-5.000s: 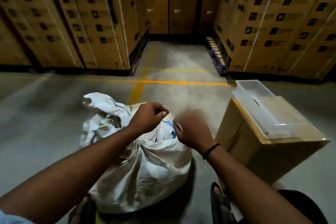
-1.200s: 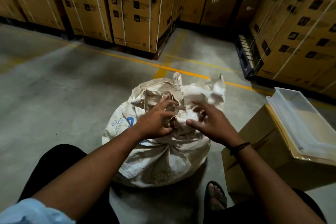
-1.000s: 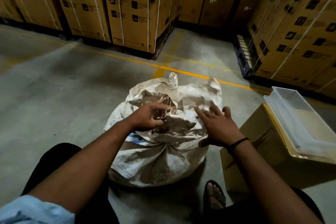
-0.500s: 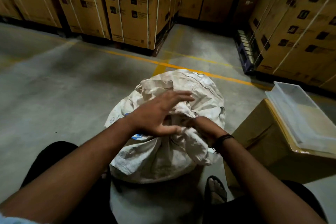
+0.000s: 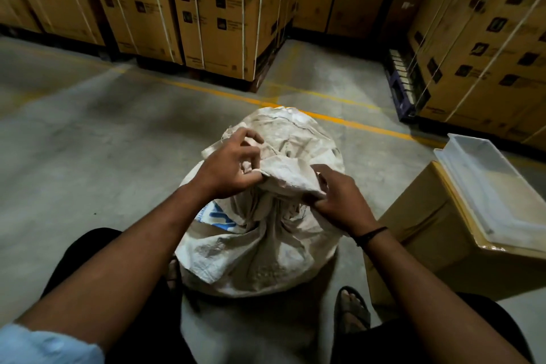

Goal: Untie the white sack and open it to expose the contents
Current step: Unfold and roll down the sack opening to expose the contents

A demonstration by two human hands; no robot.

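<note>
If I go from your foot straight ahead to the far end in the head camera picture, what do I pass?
Sandalled foot → white sack → yellow floor line → stacked cardboard cartons.

**Concrete floor with a sack, a box and stacked cartons**

The floor [image 5: 88,156] is bare grey concrete, crossed by a painted yellow line [image 5: 339,120]. A bulging white sack [image 5: 260,245] sits on it, on the near side of that line. Just right of the sack stands a cardboard box [image 5: 419,233], and a sandalled foot [image 5: 353,310] rests between them. Tall cartons [image 5: 218,15] line the far edge, with those on the right on a dark pallet [image 5: 403,91].
</note>
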